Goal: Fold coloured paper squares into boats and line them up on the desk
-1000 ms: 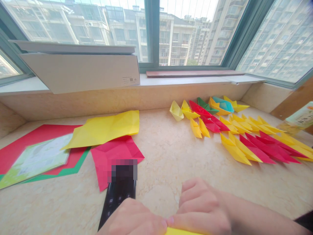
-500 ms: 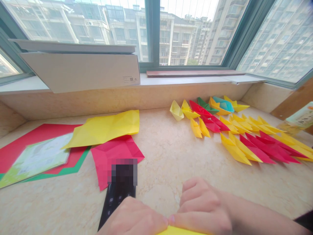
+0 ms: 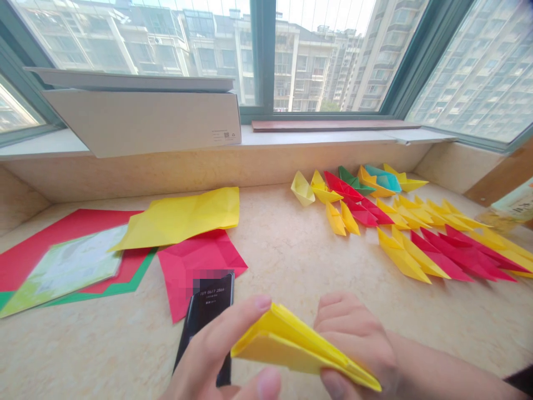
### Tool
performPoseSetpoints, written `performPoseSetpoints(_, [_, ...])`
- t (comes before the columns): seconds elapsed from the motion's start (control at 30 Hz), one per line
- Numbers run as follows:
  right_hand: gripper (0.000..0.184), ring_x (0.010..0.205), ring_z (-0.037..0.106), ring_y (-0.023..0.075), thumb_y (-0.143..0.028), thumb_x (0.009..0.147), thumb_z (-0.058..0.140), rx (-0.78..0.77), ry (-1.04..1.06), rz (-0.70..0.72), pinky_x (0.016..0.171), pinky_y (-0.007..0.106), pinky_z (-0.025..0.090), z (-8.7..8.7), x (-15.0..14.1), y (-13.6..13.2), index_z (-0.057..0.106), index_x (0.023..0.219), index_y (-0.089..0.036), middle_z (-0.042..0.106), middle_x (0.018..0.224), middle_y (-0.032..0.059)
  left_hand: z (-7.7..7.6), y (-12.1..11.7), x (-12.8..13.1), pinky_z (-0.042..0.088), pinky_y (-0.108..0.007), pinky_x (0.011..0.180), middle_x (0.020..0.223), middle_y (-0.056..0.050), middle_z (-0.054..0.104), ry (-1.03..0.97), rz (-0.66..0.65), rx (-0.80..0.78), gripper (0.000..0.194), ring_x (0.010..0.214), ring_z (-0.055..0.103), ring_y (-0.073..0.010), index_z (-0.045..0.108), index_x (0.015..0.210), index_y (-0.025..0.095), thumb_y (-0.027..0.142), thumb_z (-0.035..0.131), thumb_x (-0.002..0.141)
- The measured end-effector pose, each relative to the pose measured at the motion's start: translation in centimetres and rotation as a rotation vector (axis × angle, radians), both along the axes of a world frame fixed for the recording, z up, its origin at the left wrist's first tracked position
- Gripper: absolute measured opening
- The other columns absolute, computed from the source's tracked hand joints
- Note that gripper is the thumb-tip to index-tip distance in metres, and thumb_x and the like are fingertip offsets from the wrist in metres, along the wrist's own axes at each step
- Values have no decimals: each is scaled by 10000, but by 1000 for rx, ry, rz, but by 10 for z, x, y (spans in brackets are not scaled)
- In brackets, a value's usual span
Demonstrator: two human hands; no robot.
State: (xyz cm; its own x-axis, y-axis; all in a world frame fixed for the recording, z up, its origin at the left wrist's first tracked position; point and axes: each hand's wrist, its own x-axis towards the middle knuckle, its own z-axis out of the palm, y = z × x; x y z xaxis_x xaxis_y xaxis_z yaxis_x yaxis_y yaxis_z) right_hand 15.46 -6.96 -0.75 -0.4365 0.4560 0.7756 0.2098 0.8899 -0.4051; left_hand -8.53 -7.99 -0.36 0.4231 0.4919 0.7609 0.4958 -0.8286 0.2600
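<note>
One yellow folded paper (image 3: 287, 349) is now baring its layers, no longer mostly hidden.
I'm seeing it between the right hand (image 3: 356, 333), pinching one end, and the left hand (image 3: 200, 361), spreading thumb and finger apart.

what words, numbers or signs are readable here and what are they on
White box: square code and recycling sign; its printed lines are too small to read.
Phone: a row of digits, too blurred to quote surely.
Container: label characters, blurred.
Flat packet: print too faint to read.
</note>
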Motion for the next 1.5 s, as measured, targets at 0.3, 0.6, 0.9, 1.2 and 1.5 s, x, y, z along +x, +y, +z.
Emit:
performPoseSetpoints(0.3, [578,433,412,110,-581,1029,339,-67,51,-100,490,293,272,-7,-10,-9,506,639,-188,444,499,-21,3,12,17,578,-296,952,1449,-244,493,300,24,93,614,1270,583,-305,361,1489,38,194,553,927])
performPoseSetpoints(0.6, [290,805,669,198,-443,896,674,-121,62,-36,676,278,569,2,-2,-12,586,1043,-208,680,920,59,-2,-2,31,597,-384,948,1505,-227,397,-39,-237,-409,850,1356,490,-342,229,1526,195,337,713,843])
performPoseSetpoints(0.9, [369,729,712,243,-458,812,762,-139,74,-92,607,309,600,-5,5,-13,617,1023,-192,720,855,85,-8,-7,35,588,-394,949,1486,-177,384,-191,-342,-652,961,1319,510,-339,232,1503,307,301,818,743])
performPoseSetpoints(1.2, [381,727,734,246,-398,817,745,-128,55,-252,605,306,630,-18,19,-18,612,1124,-215,734,948,89,3,-3,33,529,-395,1036,1572,-145,251,-215,-423,-649,1014,1392,411,-360,141,1537,335,184,755,745])
performPoseSetpoints(1.5, [517,824,754,231,-302,927,642,-235,89,-255,658,271,643,-17,-12,-9,496,1419,-247,746,1093,94,5,1,26,306,-525,1202,1636,-110,209,-217,-311,-749,1046,1474,294,-357,37,1584,320,6,573,743])
